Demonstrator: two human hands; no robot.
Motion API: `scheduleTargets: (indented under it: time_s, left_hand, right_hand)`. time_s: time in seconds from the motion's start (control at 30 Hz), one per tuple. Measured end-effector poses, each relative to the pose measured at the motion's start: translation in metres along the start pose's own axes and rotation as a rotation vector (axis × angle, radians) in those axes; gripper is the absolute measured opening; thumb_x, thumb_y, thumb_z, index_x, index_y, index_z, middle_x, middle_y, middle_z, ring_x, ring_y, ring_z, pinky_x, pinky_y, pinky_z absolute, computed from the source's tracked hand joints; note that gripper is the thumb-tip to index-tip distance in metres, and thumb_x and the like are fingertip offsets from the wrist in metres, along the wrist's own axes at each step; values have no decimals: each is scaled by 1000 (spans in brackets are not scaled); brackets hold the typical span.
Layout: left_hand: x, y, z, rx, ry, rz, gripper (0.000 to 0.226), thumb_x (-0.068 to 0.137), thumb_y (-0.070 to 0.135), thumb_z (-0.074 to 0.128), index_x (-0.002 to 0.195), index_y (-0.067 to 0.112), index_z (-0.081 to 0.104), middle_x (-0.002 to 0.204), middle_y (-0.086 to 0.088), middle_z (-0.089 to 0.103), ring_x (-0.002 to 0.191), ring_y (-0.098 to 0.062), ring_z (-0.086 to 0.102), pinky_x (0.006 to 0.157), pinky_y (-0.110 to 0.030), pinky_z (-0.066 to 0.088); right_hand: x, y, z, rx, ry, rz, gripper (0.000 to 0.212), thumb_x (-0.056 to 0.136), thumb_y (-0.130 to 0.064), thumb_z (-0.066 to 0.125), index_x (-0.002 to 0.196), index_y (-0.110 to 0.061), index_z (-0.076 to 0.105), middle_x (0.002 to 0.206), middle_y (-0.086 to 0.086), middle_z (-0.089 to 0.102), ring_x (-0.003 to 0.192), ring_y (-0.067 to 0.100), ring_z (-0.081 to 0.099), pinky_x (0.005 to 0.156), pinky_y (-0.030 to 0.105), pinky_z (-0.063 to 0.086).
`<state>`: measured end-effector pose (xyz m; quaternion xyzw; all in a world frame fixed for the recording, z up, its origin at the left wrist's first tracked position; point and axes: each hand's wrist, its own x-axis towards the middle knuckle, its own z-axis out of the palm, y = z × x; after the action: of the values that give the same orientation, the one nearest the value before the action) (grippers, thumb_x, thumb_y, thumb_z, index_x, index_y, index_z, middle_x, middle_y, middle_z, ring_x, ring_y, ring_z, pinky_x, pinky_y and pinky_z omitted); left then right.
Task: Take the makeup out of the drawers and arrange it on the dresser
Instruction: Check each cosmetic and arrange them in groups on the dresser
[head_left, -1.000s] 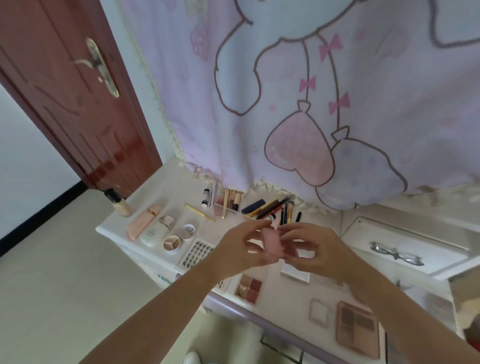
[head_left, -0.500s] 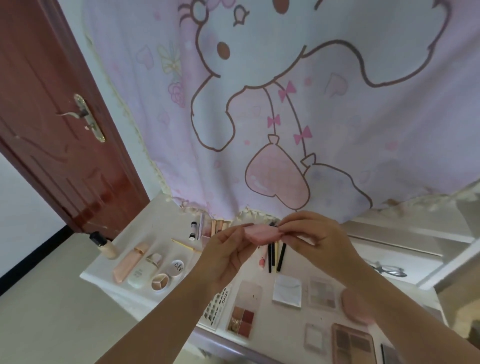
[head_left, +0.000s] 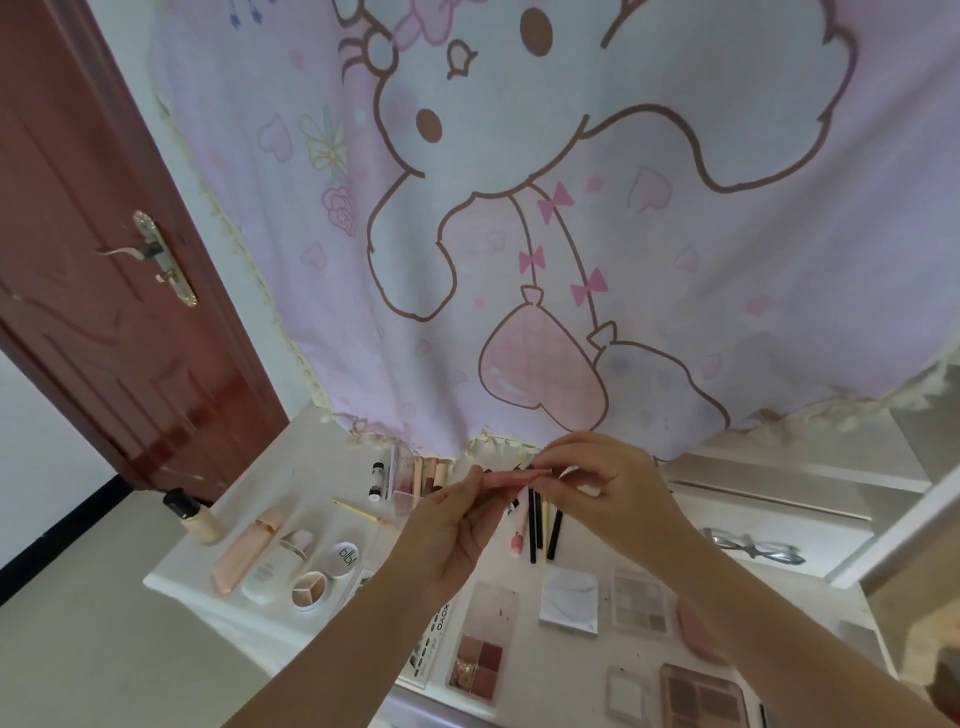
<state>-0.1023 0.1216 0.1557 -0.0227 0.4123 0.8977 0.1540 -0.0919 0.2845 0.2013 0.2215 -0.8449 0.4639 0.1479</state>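
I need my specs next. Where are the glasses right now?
In the head view the glasses lie at the right on a white ledge of the dresser, beyond the right hand and apart from the makeup.

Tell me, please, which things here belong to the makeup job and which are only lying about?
Part of the job:
- pink item pinched between left hand and right hand
- foundation bottle
- red eyeshadow palette
- black pencils
- white dresser

Only lying about:
- glasses
- door
- cartoon curtain
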Motion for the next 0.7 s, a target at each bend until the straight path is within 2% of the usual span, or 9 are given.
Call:
scheduleTargets:
  time_s: [0.07,0.13,0.2,0.3,0.33,0.37,0.47,0.6,0.7]
  left_hand:
    - [-1,0,-1,18,-7,-11,35,88,16,45,76,0,74,85,-15,73,80,-17,71,66,-19,56]
    - [-3,2,-1,116,-42,32,25,82,16,54,91,-1,70,94,-15,71,89,-19,69,74,-21,56]
    - [-5,5,0,232,-79,81,20,77,10,62,95,3,68,94,-10,71,90,-17,68,76,-19,54]
    - [-6,11,-3,351,-82,142,16,68,5,66,81,12,74,84,-4,73,83,-12,69,73,-16,53]
    - [-7,14,-2,379,-83,155,17,67,2,70,81,12,74,84,-2,73,83,-12,69,74,-16,53]
    - [-8,17,-2,408,-92,163,22,66,1,72,86,12,73,85,-2,73,85,-12,68,75,-18,54]
    - [-11,22,-2,484,-92,172,43,59,15,70,99,2,65,93,-8,71,91,-18,66,87,-27,51]
    - [-9,21,-4,556,-8,199,35,77,-8,61,111,-10,56,103,-21,64,96,-28,61,93,-37,47]
    - [-7,20,-8,618,-12,201,35,78,-13,58,112,-10,54,100,-19,65,93,-26,62,87,-34,49]
  right_hand:
    - [1,0,2,-42,-5,-22,12,73,-1,70,85,-1,72,80,3,66,67,9,62,71,14,53]
    - [1,0,5,-83,7,-49,11,72,-1,72,83,-1,72,79,8,67,68,16,64,71,22,53]
    - [2,0,8,-102,6,-74,10,71,0,72,81,-1,72,77,10,67,66,17,64,70,25,53]
    - [5,-1,8,-49,-18,-56,7,72,0,71,78,-1,71,74,3,63,65,10,61,68,20,54]
    - [7,-1,8,-37,-35,-44,6,72,1,70,78,-1,71,74,2,62,65,10,60,68,19,54]
    - [8,-2,8,-38,-53,-37,6,72,1,70,79,-1,70,75,2,61,66,11,60,68,21,54]
    - [10,-1,9,-43,-88,-34,7,72,2,70,79,0,70,77,1,60,67,12,60,68,22,54]
    - [10,-1,11,-45,-109,-30,6,71,2,70,76,1,69,74,1,58,66,12,58,66,20,52]
    - [11,-1,9,-34,-183,-22,6,72,-5,72,76,-2,68,77,1,58,69,11,57,67,19,51]
